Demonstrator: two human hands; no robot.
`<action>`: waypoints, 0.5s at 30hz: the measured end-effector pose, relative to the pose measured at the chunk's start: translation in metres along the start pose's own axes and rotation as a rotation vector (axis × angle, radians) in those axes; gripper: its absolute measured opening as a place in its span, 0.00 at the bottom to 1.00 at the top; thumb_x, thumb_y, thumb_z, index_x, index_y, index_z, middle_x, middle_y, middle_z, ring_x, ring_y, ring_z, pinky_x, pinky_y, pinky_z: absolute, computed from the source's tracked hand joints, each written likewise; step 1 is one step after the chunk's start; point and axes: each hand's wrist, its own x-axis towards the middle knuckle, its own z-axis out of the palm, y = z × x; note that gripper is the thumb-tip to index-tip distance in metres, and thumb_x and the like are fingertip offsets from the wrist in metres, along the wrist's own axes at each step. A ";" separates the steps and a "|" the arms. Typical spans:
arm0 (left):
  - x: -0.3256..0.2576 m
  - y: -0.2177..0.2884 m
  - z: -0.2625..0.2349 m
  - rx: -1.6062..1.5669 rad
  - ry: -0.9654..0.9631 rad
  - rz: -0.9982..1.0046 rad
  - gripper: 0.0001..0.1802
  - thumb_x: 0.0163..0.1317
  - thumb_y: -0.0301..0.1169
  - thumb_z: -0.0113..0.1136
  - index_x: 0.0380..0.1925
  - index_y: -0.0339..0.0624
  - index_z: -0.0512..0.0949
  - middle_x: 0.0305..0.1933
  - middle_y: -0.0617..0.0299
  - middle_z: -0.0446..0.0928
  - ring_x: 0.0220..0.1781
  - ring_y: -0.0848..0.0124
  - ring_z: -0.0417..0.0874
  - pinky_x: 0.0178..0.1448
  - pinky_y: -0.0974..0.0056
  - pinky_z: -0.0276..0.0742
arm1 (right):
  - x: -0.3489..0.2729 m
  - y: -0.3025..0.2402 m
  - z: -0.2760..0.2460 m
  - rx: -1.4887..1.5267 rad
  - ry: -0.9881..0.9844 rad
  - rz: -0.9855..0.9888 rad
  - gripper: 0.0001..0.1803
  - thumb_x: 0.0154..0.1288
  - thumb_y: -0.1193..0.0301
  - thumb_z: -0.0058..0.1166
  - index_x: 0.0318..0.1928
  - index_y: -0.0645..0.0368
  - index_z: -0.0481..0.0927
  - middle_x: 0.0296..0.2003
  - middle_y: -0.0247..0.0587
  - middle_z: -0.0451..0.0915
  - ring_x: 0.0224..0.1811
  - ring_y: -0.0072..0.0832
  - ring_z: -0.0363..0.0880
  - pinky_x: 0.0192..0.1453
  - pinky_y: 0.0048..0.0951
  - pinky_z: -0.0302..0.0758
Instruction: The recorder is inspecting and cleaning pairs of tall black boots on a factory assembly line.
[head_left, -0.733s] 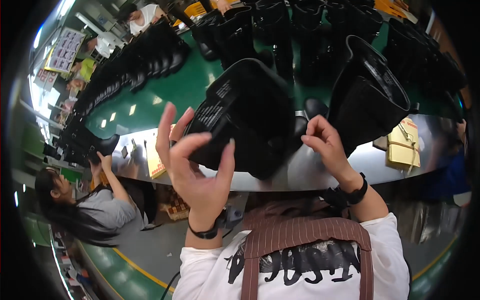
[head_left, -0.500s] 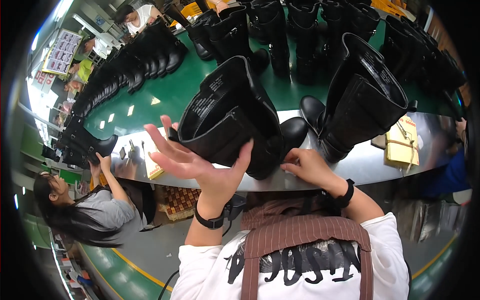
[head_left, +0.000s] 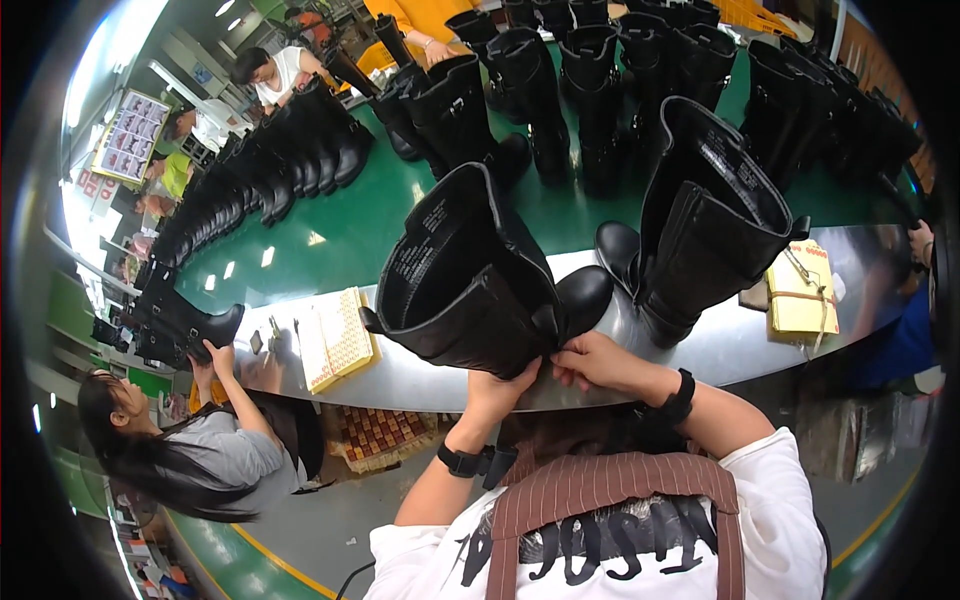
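As L hand [head_left: 498, 394] drops to clasp blk boot [head_left: 478, 328] low, R hand [head_left: 602, 362] pinches alongside (object unclear) — boot likely steadied

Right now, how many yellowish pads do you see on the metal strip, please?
2: one pad left of the two near boots, another pad to their right. More may be hidden.

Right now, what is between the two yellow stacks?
Head view: between the left stack and right stack come the left boot, with the left hand and right hand at its lower part, the right boot, and a small dark item.
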 end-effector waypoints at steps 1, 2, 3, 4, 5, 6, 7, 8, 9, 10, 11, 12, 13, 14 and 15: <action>0.001 0.002 -0.001 -0.022 -0.023 0.047 0.18 0.51 0.22 0.71 0.43 0.33 0.79 0.43 0.60 0.82 0.44 0.71 0.82 0.49 0.66 0.77 | -0.003 -0.004 0.002 0.016 0.037 -0.009 0.16 0.69 0.66 0.51 0.29 0.65 0.81 0.22 0.36 0.79 0.14 0.17 0.69 0.20 0.21 0.65; 0.002 0.005 -0.001 -0.054 0.010 0.101 0.17 0.51 0.21 0.70 0.42 0.33 0.79 0.42 0.61 0.82 0.43 0.72 0.82 0.48 0.66 0.78 | -0.005 -0.010 0.005 0.047 0.015 -0.099 0.16 0.69 0.66 0.51 0.29 0.65 0.81 0.22 0.36 0.79 0.14 0.17 0.69 0.20 0.21 0.65; 0.004 0.009 -0.001 -0.055 0.022 0.116 0.16 0.52 0.20 0.70 0.42 0.34 0.79 0.42 0.62 0.82 0.43 0.73 0.82 0.48 0.66 0.78 | -0.009 -0.016 0.006 0.103 0.040 -0.137 0.17 0.70 0.66 0.50 0.29 0.66 0.80 0.22 0.36 0.79 0.14 0.17 0.68 0.20 0.21 0.65; 0.005 0.015 -0.004 -0.081 0.042 0.161 0.16 0.52 0.20 0.70 0.42 0.34 0.79 0.42 0.62 0.82 0.43 0.73 0.82 0.48 0.66 0.78 | -0.013 -0.023 0.008 0.142 0.085 -0.116 0.17 0.72 0.65 0.49 0.29 0.66 0.80 0.22 0.36 0.78 0.14 0.16 0.67 0.20 0.20 0.65; 0.006 0.022 -0.006 -0.107 0.050 0.147 0.16 0.52 0.21 0.70 0.42 0.34 0.80 0.41 0.61 0.82 0.42 0.72 0.82 0.48 0.66 0.78 | -0.017 -0.031 0.008 0.120 0.085 -0.167 0.17 0.72 0.65 0.49 0.29 0.66 0.80 0.22 0.36 0.79 0.14 0.17 0.69 0.21 0.21 0.66; 0.007 0.029 -0.009 -0.124 0.047 0.125 0.15 0.52 0.22 0.70 0.42 0.34 0.81 0.41 0.60 0.82 0.42 0.72 0.82 0.47 0.66 0.78 | -0.020 -0.038 0.007 0.138 0.077 -0.211 0.17 0.72 0.65 0.49 0.29 0.66 0.80 0.22 0.36 0.79 0.14 0.17 0.69 0.21 0.21 0.66; 0.010 0.034 -0.014 -0.114 0.052 0.172 0.15 0.52 0.21 0.69 0.41 0.34 0.81 0.40 0.60 0.83 0.41 0.73 0.82 0.46 0.68 0.78 | -0.021 -0.045 0.005 0.058 0.061 -0.250 0.17 0.72 0.65 0.49 0.29 0.65 0.80 0.23 0.37 0.79 0.15 0.17 0.70 0.21 0.21 0.67; 0.013 0.038 -0.018 -0.129 0.062 0.176 0.15 0.52 0.21 0.69 0.41 0.34 0.81 0.40 0.60 0.83 0.41 0.73 0.82 0.46 0.68 0.78 | -0.020 -0.051 0.003 -0.008 0.018 -0.359 0.17 0.72 0.65 0.49 0.29 0.65 0.80 0.23 0.37 0.79 0.15 0.18 0.72 0.22 0.21 0.68; 0.015 0.040 -0.022 -0.106 0.055 0.160 0.15 0.52 0.20 0.70 0.41 0.35 0.81 0.40 0.61 0.83 0.40 0.73 0.82 0.46 0.68 0.79 | -0.018 -0.054 0.001 -0.028 0.020 -0.375 0.17 0.70 0.65 0.50 0.29 0.65 0.81 0.22 0.38 0.81 0.16 0.19 0.76 0.24 0.22 0.71; 0.016 0.041 -0.024 -0.076 0.058 0.190 0.15 0.51 0.20 0.70 0.40 0.35 0.81 0.40 0.61 0.83 0.40 0.73 0.83 0.46 0.68 0.79 | -0.013 -0.055 -0.001 -0.040 0.004 -0.372 0.18 0.70 0.64 0.49 0.30 0.66 0.81 0.23 0.38 0.81 0.16 0.19 0.76 0.25 0.22 0.72; 0.018 0.039 -0.025 -0.155 0.042 0.134 0.17 0.50 0.20 0.71 0.41 0.35 0.81 0.40 0.61 0.83 0.41 0.73 0.82 0.47 0.68 0.78 | -0.008 -0.052 -0.002 0.004 0.001 -0.307 0.18 0.71 0.64 0.49 0.30 0.66 0.80 0.24 0.39 0.82 0.17 0.19 0.76 0.26 0.21 0.72; 0.018 0.035 -0.024 -0.158 0.038 0.078 0.17 0.50 0.20 0.71 0.41 0.35 0.81 0.40 0.61 0.83 0.41 0.73 0.82 0.47 0.68 0.78 | -0.002 -0.047 -0.002 0.092 -0.035 -0.355 0.18 0.71 0.64 0.48 0.31 0.66 0.80 0.25 0.39 0.82 0.17 0.19 0.77 0.26 0.21 0.73; 0.019 0.029 -0.022 -0.191 -0.039 0.070 0.19 0.48 0.21 0.72 0.43 0.35 0.80 0.42 0.61 0.82 0.42 0.73 0.82 0.49 0.68 0.78 | 0.006 -0.040 0.000 0.126 0.000 -0.303 0.18 0.72 0.64 0.48 0.32 0.66 0.80 0.25 0.39 0.82 0.17 0.19 0.76 0.27 0.20 0.73; 0.020 0.023 -0.019 -0.205 -0.102 0.042 0.21 0.47 0.21 0.73 0.44 0.35 0.79 0.43 0.61 0.82 0.44 0.72 0.82 0.50 0.67 0.77 | 0.011 -0.031 0.002 0.132 0.009 -0.296 0.18 0.72 0.64 0.48 0.32 0.66 0.80 0.25 0.39 0.82 0.17 0.19 0.76 0.27 0.20 0.73; 0.018 0.017 -0.014 -0.146 -0.094 -0.002 0.25 0.46 0.22 0.74 0.47 0.35 0.77 0.45 0.61 0.81 0.46 0.72 0.81 0.52 0.66 0.77 | 0.016 -0.022 0.004 0.168 0.042 -0.278 0.18 0.72 0.64 0.48 0.31 0.65 0.80 0.24 0.38 0.81 0.17 0.19 0.76 0.27 0.20 0.72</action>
